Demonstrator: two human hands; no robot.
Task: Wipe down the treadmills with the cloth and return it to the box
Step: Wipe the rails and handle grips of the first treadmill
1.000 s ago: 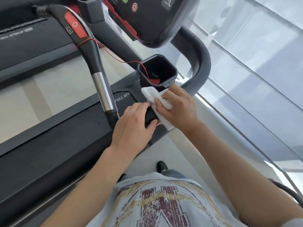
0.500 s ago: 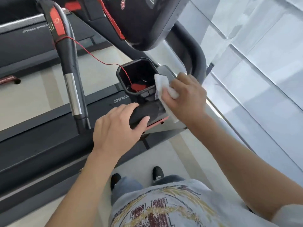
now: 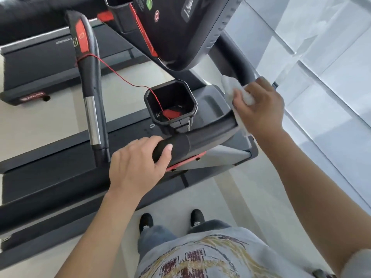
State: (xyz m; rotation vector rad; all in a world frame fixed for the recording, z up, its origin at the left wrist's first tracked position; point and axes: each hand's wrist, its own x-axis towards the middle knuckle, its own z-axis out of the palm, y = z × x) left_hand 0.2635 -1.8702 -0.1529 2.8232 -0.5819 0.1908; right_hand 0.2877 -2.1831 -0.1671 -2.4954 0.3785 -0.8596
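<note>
A black treadmill (image 3: pixel 210 101) fills the view, its console overhead and a square cup holder (image 3: pixel 170 103) in the middle. My right hand (image 3: pixel 261 109) grips a crumpled white cloth (image 3: pixel 230 87) and presses it against the right side of the console tray, by the curved right handrail. My left hand (image 3: pixel 138 165) holds the end of the short black handlebar (image 3: pixel 180 145) below the cup holder, thumb over its tip. No box is in view.
A red safety cord (image 3: pixel 120 77) runs from the left handrail (image 3: pixel 90 93) into the cup holder. A second treadmill (image 3: pixel 50 63) stands at the left. A glass wall (image 3: pixel 321 77) is close on the right. My feet stand on pale floor below.
My right hand has slid the cloth rightward and up, from beside the cup holder to the tray's right edge. My left hand has kept its hold on the handlebar end.
</note>
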